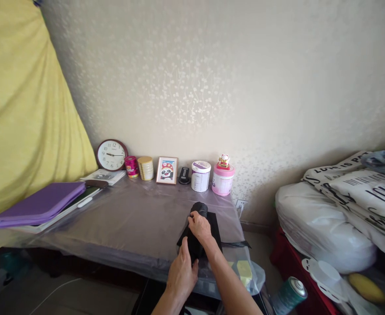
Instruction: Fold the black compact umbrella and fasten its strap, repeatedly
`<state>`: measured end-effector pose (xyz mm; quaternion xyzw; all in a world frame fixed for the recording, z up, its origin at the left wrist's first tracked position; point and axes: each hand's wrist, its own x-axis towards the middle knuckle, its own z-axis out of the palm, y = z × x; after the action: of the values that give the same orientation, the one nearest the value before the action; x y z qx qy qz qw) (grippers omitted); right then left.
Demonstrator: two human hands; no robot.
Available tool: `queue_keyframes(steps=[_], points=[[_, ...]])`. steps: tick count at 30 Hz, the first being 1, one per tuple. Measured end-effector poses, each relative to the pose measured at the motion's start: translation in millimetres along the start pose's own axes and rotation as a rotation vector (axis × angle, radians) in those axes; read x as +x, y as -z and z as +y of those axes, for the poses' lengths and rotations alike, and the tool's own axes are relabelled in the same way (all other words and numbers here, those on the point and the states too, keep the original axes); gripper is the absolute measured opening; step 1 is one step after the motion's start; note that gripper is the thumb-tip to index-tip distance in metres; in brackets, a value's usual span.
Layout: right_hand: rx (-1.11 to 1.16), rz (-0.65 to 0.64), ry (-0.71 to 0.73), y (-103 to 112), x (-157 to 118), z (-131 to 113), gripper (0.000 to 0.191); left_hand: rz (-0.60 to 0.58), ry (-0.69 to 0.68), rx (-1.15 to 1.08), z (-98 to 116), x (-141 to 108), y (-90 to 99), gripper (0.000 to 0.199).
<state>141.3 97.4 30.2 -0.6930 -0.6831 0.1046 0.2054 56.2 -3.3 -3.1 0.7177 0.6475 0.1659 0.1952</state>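
A black fabric bundle (197, 250) lies near the front right of the table, rolled into a thick, roughly cylindrical shape. Flat black cloth (215, 227) spreads out under and beside it, and a dark strap (236, 244) trails to the right. Whether it is a folded umbrella or another cloth item, I cannot tell. My right hand (200, 226) is closed over the upper part of the roll, fingers curled on its left side. At the lower left, my left hand (182, 271) holds the near end between thumb and fingers; the fingertips are partly hidden.
Along the wall stand a clock (112, 155), a pink can (131, 166), a panda picture (167, 170), a white tub (201, 176) and a pink tub (223, 180). Purple folder (41, 203) lies left. Off the right edge are a spray can (289, 295) and white bags (323, 227).
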Motion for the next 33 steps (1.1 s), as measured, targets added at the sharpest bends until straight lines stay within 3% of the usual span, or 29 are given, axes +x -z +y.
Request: queue_keyframes(steps=[8,14,18,21,25,33], points=[[0.099,-0.072,0.1,3,2,7,0.021,-0.014,-0.044,0.064,6,-4,6.4,0.072],[0.498,-0.061,0.299,6,-5,26,0.024,-0.002,-0.042,0.07,2,-2,-3.3,0.065],[0.621,0.009,0.359,10,-24,37,0.026,0.033,-0.052,0.034,0,-2,-6.3,0.062],[0.521,0.134,0.439,8,-39,47,0.026,0.034,-0.064,0.008,-3,-1,-7.4,0.06],[0.293,0.112,0.611,-1,-41,55,0.029,0.02,-0.074,-0.033,-5,2,-8.2,0.06],[0.153,0.09,0.551,-13,21,57,0.033,-0.056,0.0,-0.022,-3,4,-7.1,0.063]])
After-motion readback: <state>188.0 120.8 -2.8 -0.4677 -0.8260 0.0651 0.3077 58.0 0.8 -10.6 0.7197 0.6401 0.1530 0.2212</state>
